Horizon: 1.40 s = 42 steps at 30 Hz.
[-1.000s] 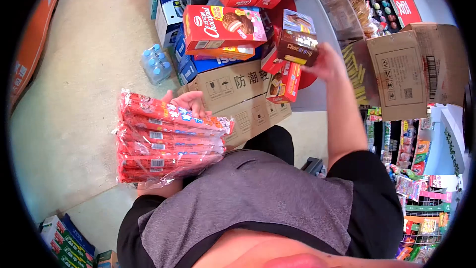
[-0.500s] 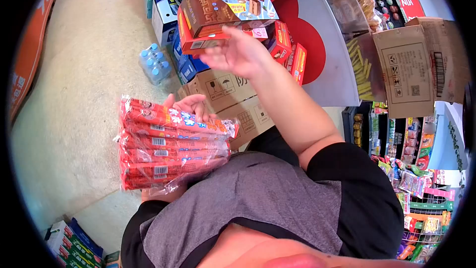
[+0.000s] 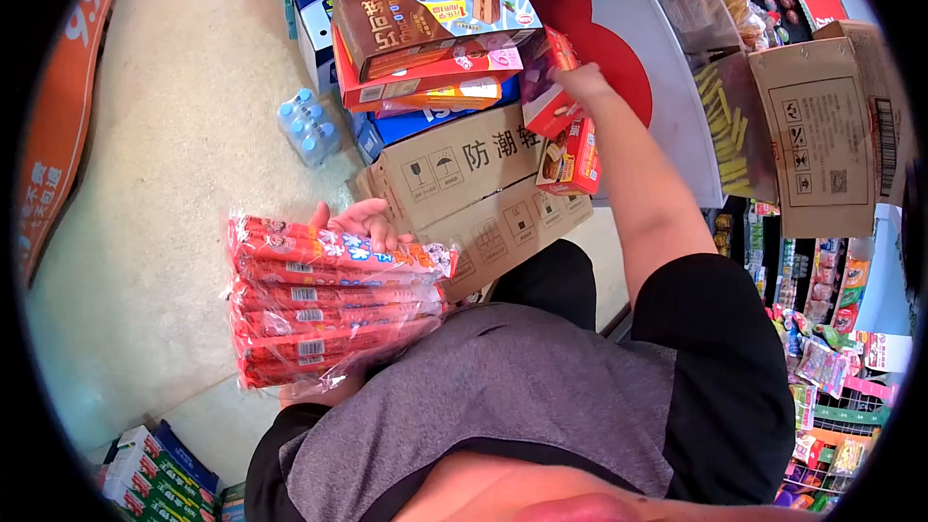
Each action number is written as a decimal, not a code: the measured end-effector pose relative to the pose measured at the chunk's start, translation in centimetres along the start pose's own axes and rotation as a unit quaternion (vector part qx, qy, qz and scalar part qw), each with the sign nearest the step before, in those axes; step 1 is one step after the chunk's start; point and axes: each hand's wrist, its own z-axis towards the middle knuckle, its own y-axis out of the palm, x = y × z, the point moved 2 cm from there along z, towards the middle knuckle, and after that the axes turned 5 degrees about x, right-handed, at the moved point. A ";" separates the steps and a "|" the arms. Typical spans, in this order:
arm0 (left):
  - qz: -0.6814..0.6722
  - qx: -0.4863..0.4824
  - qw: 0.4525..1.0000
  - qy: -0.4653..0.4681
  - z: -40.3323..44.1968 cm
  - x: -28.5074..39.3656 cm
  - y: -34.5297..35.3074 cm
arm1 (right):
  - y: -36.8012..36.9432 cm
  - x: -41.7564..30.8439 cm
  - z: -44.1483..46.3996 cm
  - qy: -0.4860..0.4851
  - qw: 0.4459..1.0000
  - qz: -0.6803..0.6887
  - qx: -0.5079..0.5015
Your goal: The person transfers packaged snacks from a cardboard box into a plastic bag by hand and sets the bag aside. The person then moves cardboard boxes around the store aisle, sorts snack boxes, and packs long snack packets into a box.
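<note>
A clear-wrapped bundle of long red snack packets (image 3: 333, 304) lies across my left forearm, against my body. My left hand (image 3: 365, 224) curls round its upper edge with bent fingers. On the right, my right hand (image 3: 583, 84) is at a tilted red box (image 3: 549, 101), its fingers bent over the box's edge and partly hidden. Another red box (image 3: 572, 159) leans just below that one, over the cardboard carton (image 3: 464, 193). Beside them, a brown chocolate box (image 3: 440, 19) rests on top of a stack of red and blue boxes.
A shrink-wrapped pack of blue-capped bottles (image 3: 309, 128) stands on the floor. To the right runs a grey counter (image 3: 662, 77) with a red pattern, clear bins and brown cartons (image 3: 817, 126). Snack racks (image 3: 831, 387) stand lower right; green-and-white boxes (image 3: 155, 478) sit lower left.
My right hand has moved right and slightly down, from beside the brown box to the tilted red box. The two red boxes have shifted downward. My left hand still holds the bundle.
</note>
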 end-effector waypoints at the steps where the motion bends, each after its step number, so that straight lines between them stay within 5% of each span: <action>1: 0.000 -0.004 1.000 0.001 0.1 0.0 0.0 | -0.5 2.3 4.2 -0.042 0.995 0.067 -0.068; 6: 0.004 -0.020 1.000 0.003 0.4 0.2 -0.2 | -6.2 5.5 -6.0 0.003 0.827 0.523 -0.207; 10: -0.007 -0.032 0.999 0.016 0.9 -0.1 1.0 | -5.9 4.7 -17.1 -0.112 0.695 0.630 -0.329; 14: -0.047 0.049 0.997 0.030 0.4 -0.3 3.1 | -3.0 -2.4 -23.1 -0.166 0.627 0.659 -0.381; 20: -0.037 0.024 0.999 0.017 0.5 0.0 2.4 | 5.4 -9.4 -21.5 -0.100 0.728 0.594 -0.329; 26: -0.018 -0.040 0.999 0.004 0.7 0.0 0.0 | 9.9 -3.3 -19.5 -0.148 0.814 0.314 -0.465; 27: -0.014 -0.042 0.999 0.000 0.7 0.1 -0.1 | 11.7 -1.8 -18.2 -0.061 0.818 0.356 -0.448; 29: -0.011 -0.054 0.998 -0.006 0.7 0.1 -0.4 | 15.5 0.4 -15.4 0.117 0.802 0.429 -0.399; 32: -0.009 -0.065 0.998 -0.012 0.7 0.1 -0.9 | 16.4 -0.2 -11.0 0.128 0.665 0.606 -0.418; 34: -0.009 -0.061 0.998 -0.012 0.6 0.1 -1.1 | 16.6 -2.0 -9.0 0.043 0.615 0.678 -0.400; 42: -0.006 -0.050 0.999 -0.019 0.3 0.1 -0.8 | 15.0 -2.8 -5.8 0.106 0.652 0.665 -0.348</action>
